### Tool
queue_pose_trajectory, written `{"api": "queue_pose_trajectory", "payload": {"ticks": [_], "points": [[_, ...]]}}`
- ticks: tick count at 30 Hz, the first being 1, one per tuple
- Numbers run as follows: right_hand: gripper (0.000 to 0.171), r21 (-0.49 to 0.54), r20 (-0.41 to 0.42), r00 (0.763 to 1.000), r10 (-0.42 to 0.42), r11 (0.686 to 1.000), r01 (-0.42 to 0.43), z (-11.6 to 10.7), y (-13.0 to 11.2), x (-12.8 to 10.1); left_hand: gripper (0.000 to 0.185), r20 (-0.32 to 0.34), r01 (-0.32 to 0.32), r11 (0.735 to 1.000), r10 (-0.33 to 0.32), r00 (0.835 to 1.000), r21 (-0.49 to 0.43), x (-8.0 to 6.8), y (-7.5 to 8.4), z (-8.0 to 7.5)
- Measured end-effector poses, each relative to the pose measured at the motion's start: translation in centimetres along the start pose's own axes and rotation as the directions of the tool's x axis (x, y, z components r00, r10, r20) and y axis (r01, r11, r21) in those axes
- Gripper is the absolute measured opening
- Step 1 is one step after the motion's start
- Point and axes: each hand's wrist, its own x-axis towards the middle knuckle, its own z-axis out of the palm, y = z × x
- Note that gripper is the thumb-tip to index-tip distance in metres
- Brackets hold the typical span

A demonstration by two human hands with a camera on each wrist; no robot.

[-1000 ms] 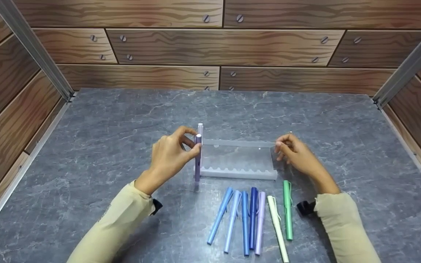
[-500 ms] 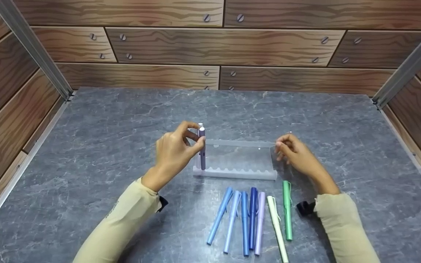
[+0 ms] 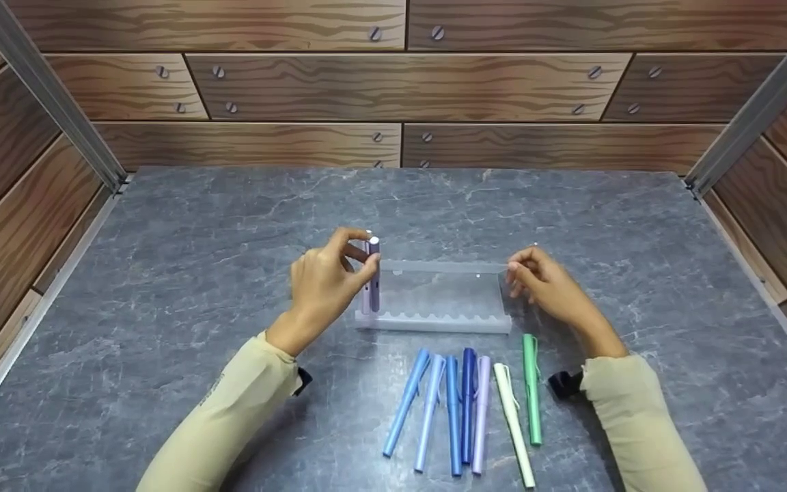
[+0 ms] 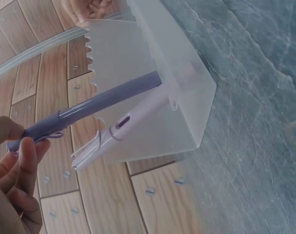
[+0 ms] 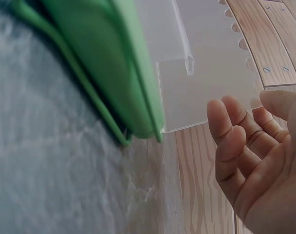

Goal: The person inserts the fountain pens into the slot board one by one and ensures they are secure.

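Observation:
My left hand [image 3: 325,277] pinches a dark purple pen [image 4: 109,100] by its capped end between thumb and fingers. The pen is upright, its lower end at the notched front strip of a clear frosted pen stand [image 3: 434,324], near the left end. Right beside it a pale lilac pen [image 4: 138,115] leans in the stand's end place, partly hidden by the purple one in the head view. At the stand's back right corner, my right hand [image 3: 547,287] holds the panel's edge between thumb and fingers; in the right wrist view the thumb overlaps that corner.
In front of the stand lie several loose pens: blue ones [image 3: 404,406], a light purple one [image 3: 481,417], a pale green one [image 3: 515,427] and a green one [image 3: 531,389]. Wood-patterned walls [image 3: 393,85] enclose the grey marbled table [image 3: 229,212].
My left hand has brought the dark purple pen right and back, from the stand's left front side onto its notched strip beside the lilac pen. The right hand stays at the corner.

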Motion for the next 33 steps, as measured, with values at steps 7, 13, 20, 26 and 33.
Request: {"api": "queue_pose_trajectory", "payload": {"ticks": [7, 13, 20, 26, 33], "points": [[0.027, 0.002, 0.002, 1.000, -0.006, 1.000, 0.006, -0.2, -0.1, 0.1, 0.022, 0.019, 0.002, 1.000, -0.002, 1.000, -0.004, 0.2, 0.2, 0.2], [0.027, 0.006, -0.001, 1.000, -0.015, 1.000, 0.015, -0.2, 0.0, 0.2, 0.021, 0.028, -0.014, 1.000, 0.014, 1.000, 0.002, 0.4, 0.3, 0.4], [0.026, 0.001, -0.009, 1.000, -0.008, 1.000, 0.008, -0.1, 0.1, 0.3, 0.020, 0.039, -0.023, 1.000, 0.022, 0.999, 0.021, 0.2, 0.0, 0.9], [0.028, 0.007, -0.002, 1.000, -0.014, 1.000, 0.014, -0.1, -0.2, 0.1, 0.021, 0.081, 0.005, 1.000, -0.007, 0.997, 0.031, -0.2, -0.2, 1.1], [0.027, -0.001, 0.003, 1.000, -0.015, 1.000, 0.015, 0.0, -0.1, 0.0, 0.021, 0.092, 0.015, 0.999, -0.018, 0.996, 0.032, -0.2, -0.2, 1.1]]}}
